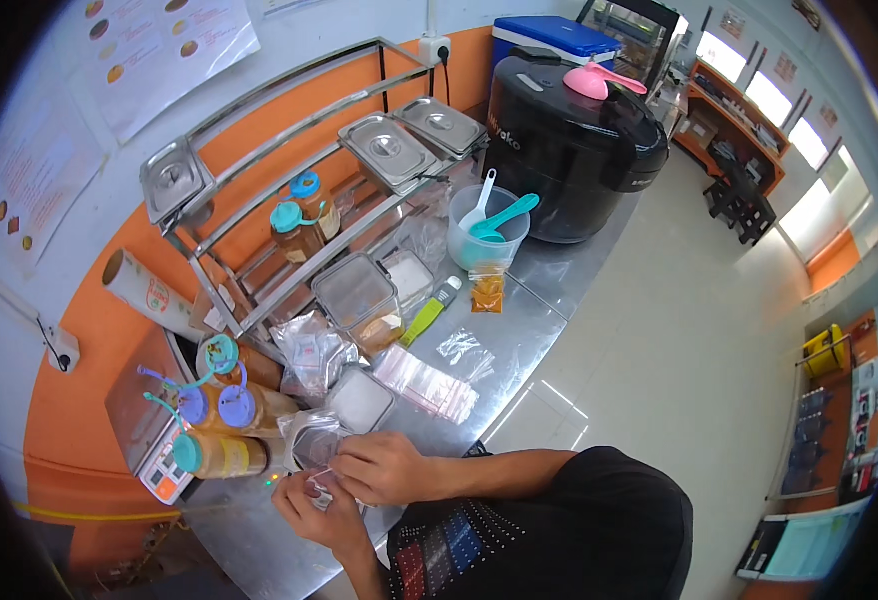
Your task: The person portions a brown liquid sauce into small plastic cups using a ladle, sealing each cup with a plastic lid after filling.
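Close together at the near part of the steel counter, my left hand (323, 510) and my right hand (385, 469) pinch a small clear plastic bag (321, 474) between their fingertips. Its contents are too small to tell. Just beyond them lie a clear plastic bag or lid (317, 442) and a square container of white powder (362, 401). A stack of clear zip bags (428, 384) rests on the counter beside the container. Farther off, a filled bag of orange-brown powder (488, 294) leans by a clear tub (476, 247) holding white and teal scoops.
Several capped sauce bottles (221, 456) stand left of my hands, near a digital scale (167, 469). A steel rack (319, 255) with lidded pans runs along the wall. A large black cooker (559, 157) with a pink scoop (596, 80) on top stands at the far end.
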Demonstrator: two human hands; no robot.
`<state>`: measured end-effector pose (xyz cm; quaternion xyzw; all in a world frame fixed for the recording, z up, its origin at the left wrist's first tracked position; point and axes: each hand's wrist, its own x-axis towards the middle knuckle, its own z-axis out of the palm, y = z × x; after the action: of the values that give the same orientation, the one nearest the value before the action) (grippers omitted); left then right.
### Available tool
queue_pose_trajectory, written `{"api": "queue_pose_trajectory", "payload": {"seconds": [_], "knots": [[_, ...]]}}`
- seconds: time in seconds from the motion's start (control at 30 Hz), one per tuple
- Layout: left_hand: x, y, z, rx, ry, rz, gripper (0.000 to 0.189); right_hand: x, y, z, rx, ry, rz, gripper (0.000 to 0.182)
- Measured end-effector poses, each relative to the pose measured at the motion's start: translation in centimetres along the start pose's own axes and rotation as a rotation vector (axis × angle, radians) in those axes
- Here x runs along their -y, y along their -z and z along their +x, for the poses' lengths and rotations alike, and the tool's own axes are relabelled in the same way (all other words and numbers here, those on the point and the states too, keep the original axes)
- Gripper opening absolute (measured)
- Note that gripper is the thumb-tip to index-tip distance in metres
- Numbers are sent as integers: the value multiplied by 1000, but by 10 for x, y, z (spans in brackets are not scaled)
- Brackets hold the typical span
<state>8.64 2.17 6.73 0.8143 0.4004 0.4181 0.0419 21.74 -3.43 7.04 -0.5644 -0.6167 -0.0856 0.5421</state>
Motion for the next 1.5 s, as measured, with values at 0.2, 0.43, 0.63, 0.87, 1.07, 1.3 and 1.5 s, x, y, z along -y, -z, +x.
{"api": "queue_pose_trajectory", "payload": {"seconds": [0.2, 0.43, 0.63, 0.87, 1.07, 1.3, 1.5], "knots": [[0, -14, -3, -152, 261, -320, 20, -12, -11, 1, -110, -116, 64, 18], [4, -9, -9, 88, 615, -676, 18, -17, -14, 12, 114, -561, 530, 14], [30, 11, -6, 483, 853, -1260, 15, -46, 4, 13, 591, -1178, 1351, 21], [42, 18, -22, 501, 934, -1795, 14, -44, -9, 5, 603, -1077, 1498, 12], [25, 20, -39, 361, 526, -1234, 11, -24, -7, -6, 539, -448, 692, 35], [7, 32, -27, 236, 433, -925, 18, -8, -27, -23, 116, -278, 329, 13], [6, 3, -25, -261, 562, -787, 19, -6, -51, -27, 130, -178, 327, 11]]}}
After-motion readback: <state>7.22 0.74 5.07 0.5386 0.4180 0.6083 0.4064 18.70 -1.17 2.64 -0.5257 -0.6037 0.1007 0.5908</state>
